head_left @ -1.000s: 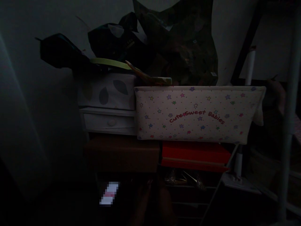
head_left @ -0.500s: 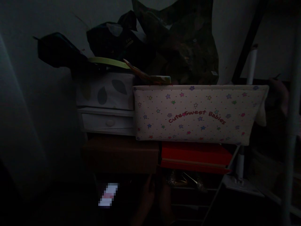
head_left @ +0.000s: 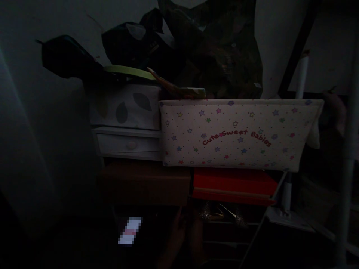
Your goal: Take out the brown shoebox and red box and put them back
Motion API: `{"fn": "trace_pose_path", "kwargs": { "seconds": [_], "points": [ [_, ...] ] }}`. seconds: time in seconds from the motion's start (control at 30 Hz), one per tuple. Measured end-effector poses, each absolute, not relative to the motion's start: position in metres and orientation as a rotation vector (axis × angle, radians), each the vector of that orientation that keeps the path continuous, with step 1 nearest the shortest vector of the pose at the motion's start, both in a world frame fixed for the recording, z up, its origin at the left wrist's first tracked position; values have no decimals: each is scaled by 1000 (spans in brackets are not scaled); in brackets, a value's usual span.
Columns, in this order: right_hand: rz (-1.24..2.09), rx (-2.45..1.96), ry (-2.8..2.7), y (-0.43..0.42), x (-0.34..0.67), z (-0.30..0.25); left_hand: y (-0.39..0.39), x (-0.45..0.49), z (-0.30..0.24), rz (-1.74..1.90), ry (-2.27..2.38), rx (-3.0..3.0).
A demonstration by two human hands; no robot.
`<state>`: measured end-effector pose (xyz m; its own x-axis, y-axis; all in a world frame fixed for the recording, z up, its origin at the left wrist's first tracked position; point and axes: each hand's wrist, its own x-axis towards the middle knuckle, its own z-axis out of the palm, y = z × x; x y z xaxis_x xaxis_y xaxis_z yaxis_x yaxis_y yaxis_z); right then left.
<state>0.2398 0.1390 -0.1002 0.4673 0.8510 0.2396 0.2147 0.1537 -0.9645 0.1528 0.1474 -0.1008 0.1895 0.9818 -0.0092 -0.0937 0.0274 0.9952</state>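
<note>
Low in the middle, in deep shadow, my left hand (head_left: pixel 176 229) reaches forward below the brown box (head_left: pixel 146 183). Its fingers look bent inward around something dark that I cannot make out. Close beside it on the right is my right hand (head_left: pixel 196 231), whose fingers are lost in the dark. Just right of the hands, a pair of shoes with glittery parts (head_left: pixel 206 211) and gold-coloured edges sits under the red box (head_left: pixel 234 185). The dark rack (head_left: pixel 224 244) below shows thin pale edges.
Above the boxes stand a star-patterned fabric bin (head_left: pixel 232 149), a white drawer unit (head_left: pixel 126 144) and a leaf-patterned box (head_left: pixel 123 106). Dark bags (head_left: pixel 218 56) are piled on top. A blurred bright rectangle (head_left: pixel 130 230) shows at lower left. White poles (head_left: pixel 347 168) rise at right.
The view has shifted very slightly. Both hands stay in nearly the same place below the boxes, and nothing else has visibly moved.
</note>
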Motion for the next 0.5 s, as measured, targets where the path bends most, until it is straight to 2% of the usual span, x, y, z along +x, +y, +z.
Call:
{"fn": "trace_pose_path", "kwargs": {
  "seconds": [0.23, 0.5],
  "points": [
    [544, -1352, -1007, 136, 240, -110, 144, 146, -102, 1078, 1023, 1357],
    [304, -1455, -994, 123, 227, -115, 151, 92, -101, 1527, 1479, 1221]
  ]
}}
